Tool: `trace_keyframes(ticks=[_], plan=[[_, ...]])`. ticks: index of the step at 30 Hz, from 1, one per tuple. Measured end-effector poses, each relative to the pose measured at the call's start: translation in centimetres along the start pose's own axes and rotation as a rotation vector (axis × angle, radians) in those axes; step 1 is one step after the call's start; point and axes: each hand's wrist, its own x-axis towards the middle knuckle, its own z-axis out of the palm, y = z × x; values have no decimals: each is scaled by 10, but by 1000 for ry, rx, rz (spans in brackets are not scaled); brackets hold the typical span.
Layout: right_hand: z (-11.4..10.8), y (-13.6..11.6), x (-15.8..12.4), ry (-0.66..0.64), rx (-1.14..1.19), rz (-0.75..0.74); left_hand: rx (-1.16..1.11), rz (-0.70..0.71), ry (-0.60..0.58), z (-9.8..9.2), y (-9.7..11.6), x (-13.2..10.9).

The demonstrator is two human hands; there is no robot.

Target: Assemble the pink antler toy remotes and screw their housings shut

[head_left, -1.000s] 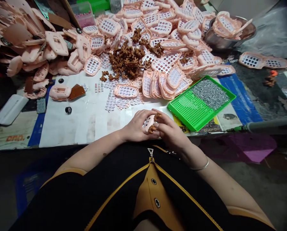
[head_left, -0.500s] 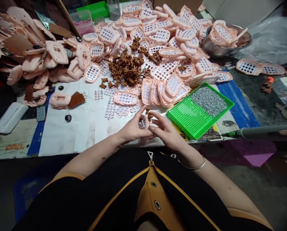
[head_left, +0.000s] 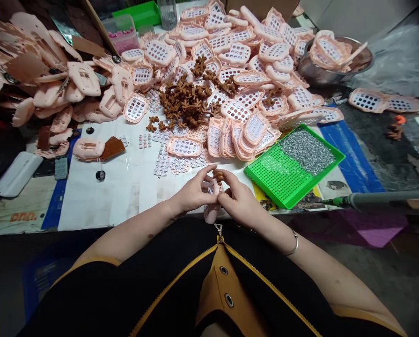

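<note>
Left hand and right hand were half closed, fingertips pinching a pink keypad upright, close for steady control, just left of the green tray; a brown sprue sat atop it, between the hands.

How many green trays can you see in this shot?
2. A perforated green tray lies beyond the person's right hand; another green tray sits at the far side behind a clear plastic box. More may be hidden under the pile.
</note>
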Motion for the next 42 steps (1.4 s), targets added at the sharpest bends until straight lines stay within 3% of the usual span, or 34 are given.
trace_keyframes(ticks=[4, 9, 17, 29, 38, 42], plan=[[-2, 1, 2, -61, 148, -1, -11, 14, -24, -7, 2, -2], [-5, 2, 0, -249, 358, -51, -23, -16, -74, -23, 3, -6], [-1, 2, 1, -250, 429, -14, -21, -19, -137, -34, 3, -6], [-6, -13, 4, -207, 224, 84, 108, 2, -116, -31, 12, 1], [-7, -17, 5, -202, 133, 76, 254, 63, -102, -31, 17, -1], [0, -15, 3, -133, -43, -21, 356, 88, -94, -27, 25, 0]])
